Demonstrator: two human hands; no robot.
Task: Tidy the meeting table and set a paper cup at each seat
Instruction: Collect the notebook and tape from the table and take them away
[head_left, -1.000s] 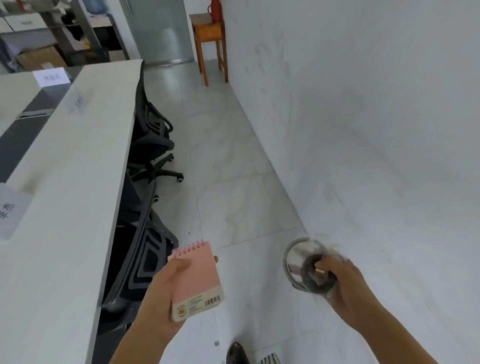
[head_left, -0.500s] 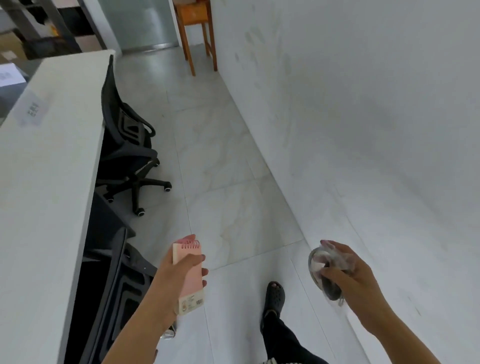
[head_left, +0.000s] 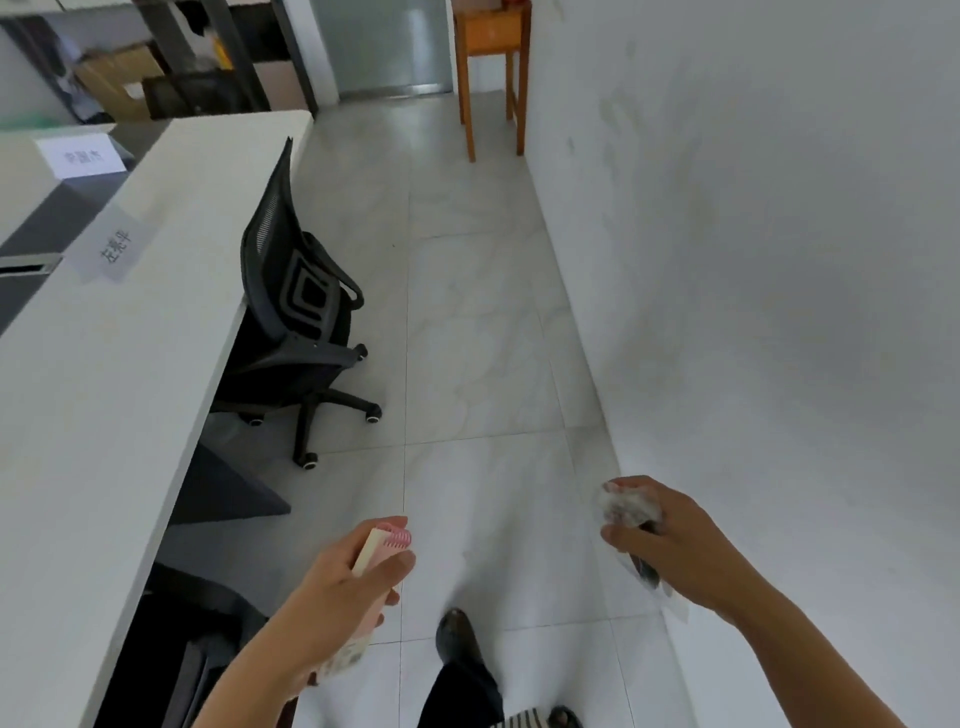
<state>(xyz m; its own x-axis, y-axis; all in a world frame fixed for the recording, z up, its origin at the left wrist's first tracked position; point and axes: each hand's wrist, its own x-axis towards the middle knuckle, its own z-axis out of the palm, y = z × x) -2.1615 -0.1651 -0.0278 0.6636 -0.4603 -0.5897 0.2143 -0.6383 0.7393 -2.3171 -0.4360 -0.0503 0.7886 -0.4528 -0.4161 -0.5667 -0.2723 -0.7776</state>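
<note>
My left hand (head_left: 332, 597) is closed around a small pink spiral notebook (head_left: 387, 543), held edge-on over the floor near the bottom middle. My right hand (head_left: 670, 540) grips a crumpled clear plastic item with a dark part (head_left: 626, 504), close to the white wall on the right. The long white meeting table (head_left: 104, 389) runs along the left side. Two paper name cards stand on it, one near (head_left: 117, 247) and one farther back (head_left: 80, 156). No paper cup is in view.
A black mesh office chair (head_left: 296, 322) is tucked at the table's edge, and another dark chair (head_left: 197, 649) sits at the lower left. A tiled aisle runs between table and wall. A wooden stool (head_left: 491, 47) stands at the far end. My shoe (head_left: 457, 639) is below.
I have walked forward along the aisle and the view has shifted. The notebook has turned from face-up to edge-on. My right hand has closed more tightly over the clear item.
</note>
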